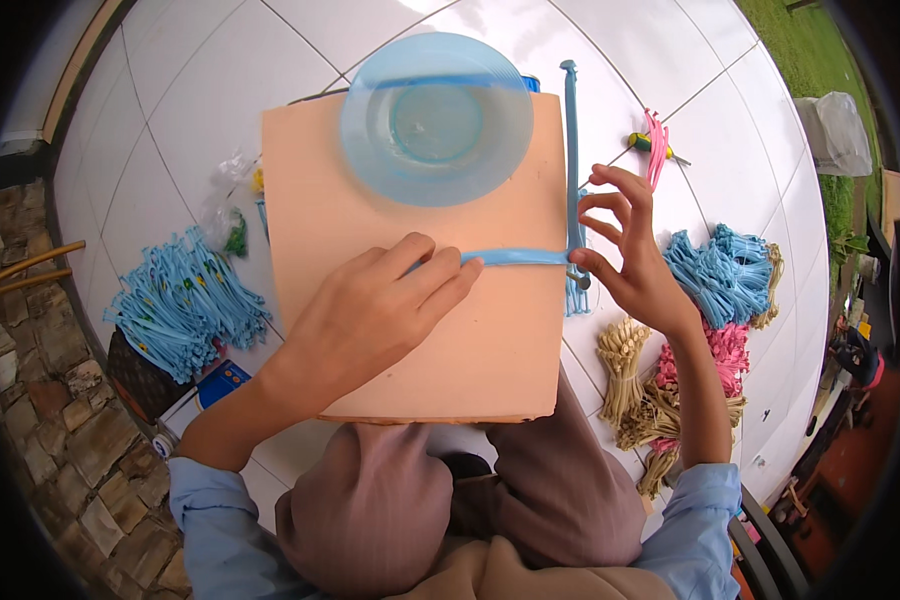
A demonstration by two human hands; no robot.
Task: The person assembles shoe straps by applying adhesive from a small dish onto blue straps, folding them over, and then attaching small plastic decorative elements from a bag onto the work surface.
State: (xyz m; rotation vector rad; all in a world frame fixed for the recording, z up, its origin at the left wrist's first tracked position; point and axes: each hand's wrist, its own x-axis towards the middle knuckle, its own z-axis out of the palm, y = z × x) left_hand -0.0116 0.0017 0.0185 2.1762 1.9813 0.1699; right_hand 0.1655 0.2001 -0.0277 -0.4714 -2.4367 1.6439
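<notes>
A light blue strap (515, 257) lies across the peach-coloured board (420, 350) in front of me. My left hand (380, 305) rests on the board, its bent fingers and thumb pressing on this strap and partly covering it. At the board's right edge is my right hand (625, 240). Its fingers are spread apart, and the thumb tip touches the strap's right end or lies just beside it. Another long blue strip (572, 150) runs lengthwise beside that edge, past the right hand's fingertips. A translucent blue plastic bowl (436, 185) sits on the board's far part.
Left on the white tiles lies a pile of blue straps (185, 305), near a clear plastic bag (220, 215). At right are bundled blue straps (725, 275), beige bundles (622, 365) and pink ones (727, 355). Farther off lie a screwdriver (650, 145) and pink strands (658, 150).
</notes>
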